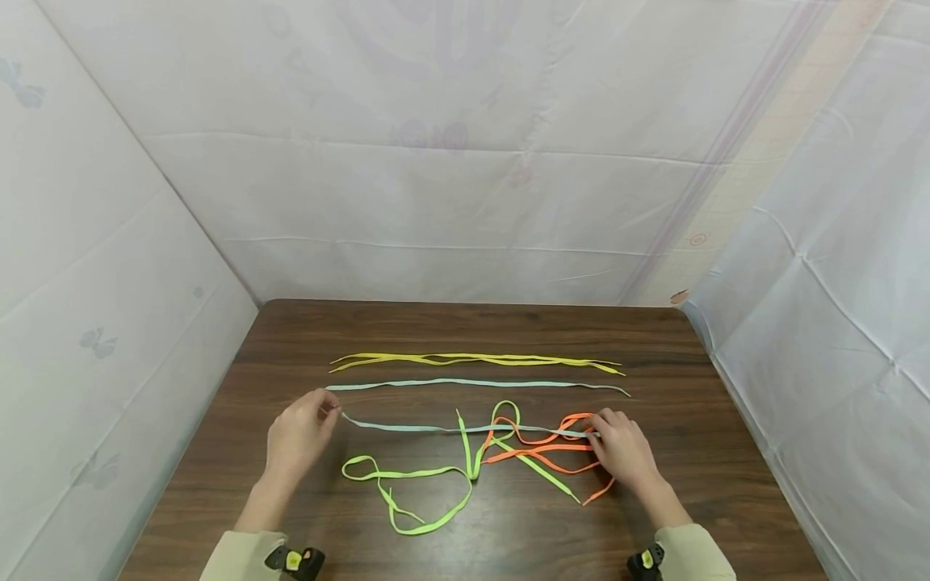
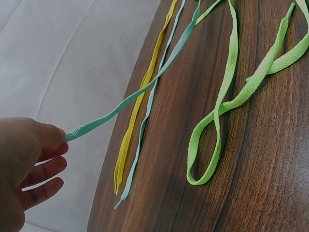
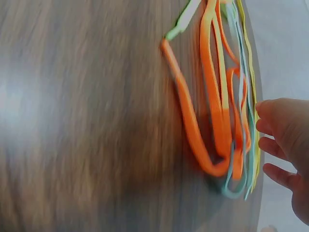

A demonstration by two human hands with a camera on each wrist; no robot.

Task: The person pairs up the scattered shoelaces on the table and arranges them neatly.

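Observation:
My left hand (image 1: 301, 432) pinches one end of a light blue shoelace (image 2: 130, 99) between thumb and fingertip. In the left wrist view that end is lifted and slants down across other laces. The shoelace's far part passes over a lime green shoelace (image 1: 436, 472) and an orange shoelace (image 1: 538, 449), ending in a small loop (image 3: 232, 194) in the right wrist view. My right hand (image 1: 625, 448) hovers by that end, overlapping the orange lace in the head view. Its fingers (image 3: 277, 147) are loosely bent, and no lace shows between them.
A second light blue shoelace (image 1: 472, 382) lies stretched left to right behind the held one. Beyond it lie yellow shoelaces (image 1: 465, 357), side by side. The brown wooden table (image 1: 291, 323) meets pale cloth walls (image 1: 465, 202) at the back and sides.

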